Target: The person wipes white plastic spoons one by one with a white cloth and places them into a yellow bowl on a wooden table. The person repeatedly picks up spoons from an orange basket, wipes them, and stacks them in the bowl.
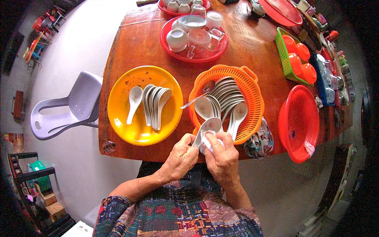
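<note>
Between my hands is a white soup spoon (212,123) with a flower print, its bowl tilted up at the near rim of the orange basket. My left hand (183,157) pinches its handle. A white cloth (210,143) is bunched in my right hand (222,157) and pressed against the spoon. The orange plastic basket (257,118) holds a curved row of nested soup spoons (227,92) and a metal spoon (194,100) leaning over its rim. To the left, a yellow plate (120,108) carries a single soup spoon (135,102) and a nested stack of soup spoons (157,105).
A red tray (207,57) with cups and glasses stands behind. To the right are a green basket (284,59) of orange bowls, a red basin (299,118) with a cloth on its rim, and a patterned cloth (260,142) by the table edge. A grey chair (84,91) stands left.
</note>
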Tool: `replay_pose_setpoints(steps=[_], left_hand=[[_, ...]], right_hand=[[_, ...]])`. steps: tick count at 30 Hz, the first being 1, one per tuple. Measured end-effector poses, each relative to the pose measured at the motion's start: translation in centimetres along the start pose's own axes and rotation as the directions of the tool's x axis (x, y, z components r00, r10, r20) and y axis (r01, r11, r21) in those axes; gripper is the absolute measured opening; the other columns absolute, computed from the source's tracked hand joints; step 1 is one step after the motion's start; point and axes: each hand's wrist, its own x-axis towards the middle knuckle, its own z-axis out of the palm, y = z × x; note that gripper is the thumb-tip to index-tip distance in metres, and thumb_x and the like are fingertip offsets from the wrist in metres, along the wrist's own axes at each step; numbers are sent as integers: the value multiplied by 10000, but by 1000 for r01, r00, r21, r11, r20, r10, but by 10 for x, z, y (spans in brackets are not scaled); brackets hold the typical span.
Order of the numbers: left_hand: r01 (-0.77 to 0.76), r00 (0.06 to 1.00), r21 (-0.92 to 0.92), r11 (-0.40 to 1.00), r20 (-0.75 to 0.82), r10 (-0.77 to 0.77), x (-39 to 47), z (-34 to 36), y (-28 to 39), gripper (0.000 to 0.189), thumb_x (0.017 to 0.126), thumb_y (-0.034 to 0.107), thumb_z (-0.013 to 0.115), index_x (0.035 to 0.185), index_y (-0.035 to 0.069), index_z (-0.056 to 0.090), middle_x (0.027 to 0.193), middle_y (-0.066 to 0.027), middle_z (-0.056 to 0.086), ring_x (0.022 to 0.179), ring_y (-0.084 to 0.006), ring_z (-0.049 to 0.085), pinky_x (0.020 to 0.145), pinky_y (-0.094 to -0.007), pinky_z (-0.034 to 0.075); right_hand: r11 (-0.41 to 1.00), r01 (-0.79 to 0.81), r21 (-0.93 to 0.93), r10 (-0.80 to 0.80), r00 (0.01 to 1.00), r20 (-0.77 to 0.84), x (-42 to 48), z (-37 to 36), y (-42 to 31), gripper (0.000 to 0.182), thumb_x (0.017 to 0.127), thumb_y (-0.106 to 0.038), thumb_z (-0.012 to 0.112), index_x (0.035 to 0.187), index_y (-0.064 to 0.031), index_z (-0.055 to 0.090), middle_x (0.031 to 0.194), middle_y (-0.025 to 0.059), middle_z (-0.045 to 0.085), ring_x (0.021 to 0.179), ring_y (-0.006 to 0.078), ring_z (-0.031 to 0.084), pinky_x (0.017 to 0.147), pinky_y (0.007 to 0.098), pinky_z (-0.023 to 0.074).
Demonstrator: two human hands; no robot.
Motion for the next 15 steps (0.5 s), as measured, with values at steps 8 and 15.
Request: replay_pose_setpoints(steps=[8, 15], left_hand=[[-67, 997, 75, 995, 46, 63, -3, 2, 5, 180, 942, 178, 448, 1065, 48, 464, 636, 49, 422, 507, -23, 380, 435, -183, 295], [-94, 995, 110, 989, 20, 93, 0, 0, -2, 200, 951, 214, 466, 1058, 45, 464, 673, 49, 439, 533, -20, 384, 455, -187, 311]], right_hand=[[994, 29, -107, -43, 990, -138, 18, -6, 4, 402, 662, 49, 665, 1052, -24, 605, 1011, 142, 531, 893, 306, 573, 755, 374, 489], [986, 121, -114, -115, 992, 56, 20, -9, -4, 365, 638, 0, 679, 996, -20, 615, 1011, 133, 546, 918, 316, 563, 774, 393, 480]])
